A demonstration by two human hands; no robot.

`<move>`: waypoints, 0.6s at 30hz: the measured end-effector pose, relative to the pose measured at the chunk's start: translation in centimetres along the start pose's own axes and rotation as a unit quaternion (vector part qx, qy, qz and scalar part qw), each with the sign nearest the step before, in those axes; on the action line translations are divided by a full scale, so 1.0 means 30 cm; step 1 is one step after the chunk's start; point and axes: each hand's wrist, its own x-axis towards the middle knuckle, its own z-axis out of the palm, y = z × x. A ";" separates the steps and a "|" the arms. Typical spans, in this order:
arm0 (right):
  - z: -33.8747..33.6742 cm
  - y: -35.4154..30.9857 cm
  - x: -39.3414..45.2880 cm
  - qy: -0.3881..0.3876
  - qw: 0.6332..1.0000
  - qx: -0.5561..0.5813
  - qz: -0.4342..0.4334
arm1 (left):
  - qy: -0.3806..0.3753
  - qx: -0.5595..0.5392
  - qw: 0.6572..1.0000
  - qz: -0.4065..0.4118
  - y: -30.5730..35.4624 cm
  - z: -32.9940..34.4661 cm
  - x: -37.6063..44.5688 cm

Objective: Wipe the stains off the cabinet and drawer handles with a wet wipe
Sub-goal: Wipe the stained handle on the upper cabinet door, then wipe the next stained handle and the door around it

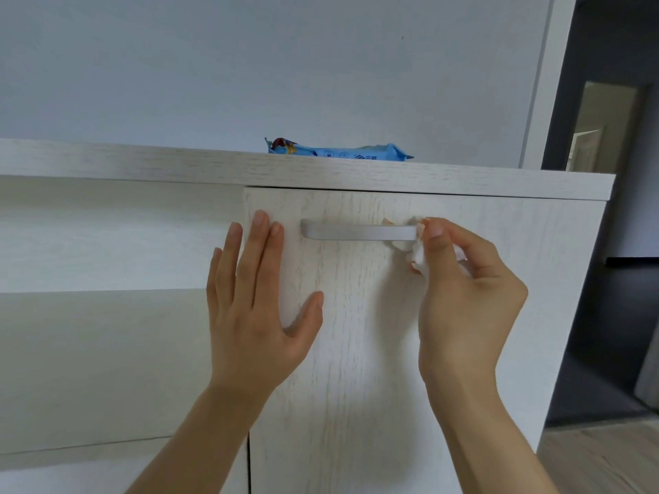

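Right hand (467, 290) pinches crumpled wet wipe (417, 251) against right end of silver door handle (356, 232); left hand (256, 301) flat, fingers straight, on cabinet door (356, 351)

The left hand (262, 301) is lying flat, fingers straight and together, thumb spread wide, forearm rising from below. The right hand (463, 297) is curling its fingers, its grip pinching a crumpled white wet wipe (419, 253) at the fingertips.

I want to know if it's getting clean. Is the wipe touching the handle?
Touching. The head view shows the wet wipe, pinched in the right hand, wrapped against the right end of the silver handle.
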 end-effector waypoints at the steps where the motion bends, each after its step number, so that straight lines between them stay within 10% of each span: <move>1: -0.001 -0.007 -0.013 0.000 1.000 0.007 -0.014 | 0.000 0.001 1.000 0.001 0.000 0.000 0.001; 18: 0.004 0.052 -0.117 -0.136 0.986 -0.013 -0.100 | -0.150 0.133 0.980 0.008 -0.075 -0.192 -0.115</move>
